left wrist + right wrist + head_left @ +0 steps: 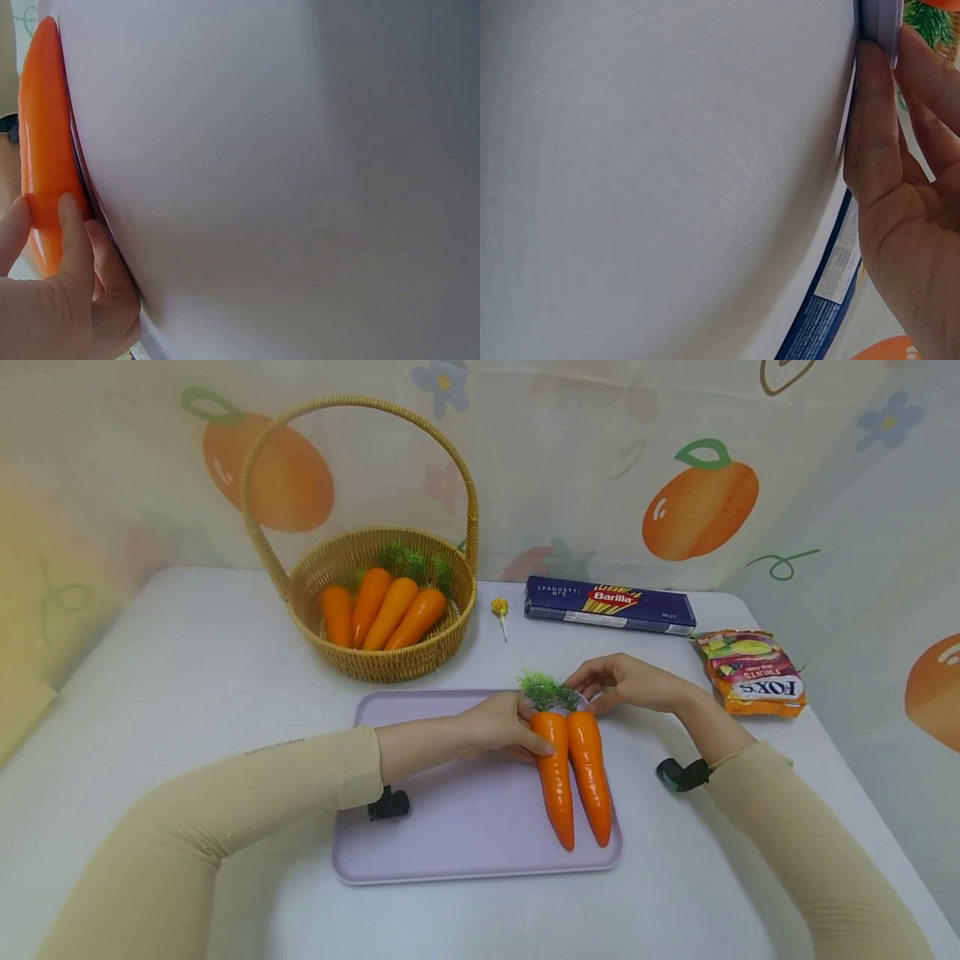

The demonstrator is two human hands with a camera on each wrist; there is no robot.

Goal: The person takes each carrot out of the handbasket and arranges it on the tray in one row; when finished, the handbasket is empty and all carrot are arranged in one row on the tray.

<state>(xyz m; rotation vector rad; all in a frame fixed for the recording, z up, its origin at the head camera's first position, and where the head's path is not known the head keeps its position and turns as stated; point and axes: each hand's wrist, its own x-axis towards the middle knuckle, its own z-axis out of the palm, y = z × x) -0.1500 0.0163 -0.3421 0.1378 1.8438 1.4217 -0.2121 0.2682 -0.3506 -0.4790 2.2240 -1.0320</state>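
Two orange toy carrots with green tops lie side by side, tips towards me, on the right part of a pale purple tray (450, 827). My left hand (498, 727) pinches the left carrot (555, 785) near its leafy end. The left wrist view has a finger and thumb on either side of a carrot (46, 120). Beside the leaves of the right carrot (590, 768) is my right hand (633, 683), at the tray's far right corner. In the right wrist view its fingertips touch the tray's edge (883, 26), fingers loosely bent.
Behind the tray stands a wicker basket (382, 668) with several more carrots and a tall handle. To its right lie a small yellow lollipop (500, 608), a blue spaghetti box (611, 605) and, farther right, a Fox's candy bag (752, 670). A printed curtain hangs behind.
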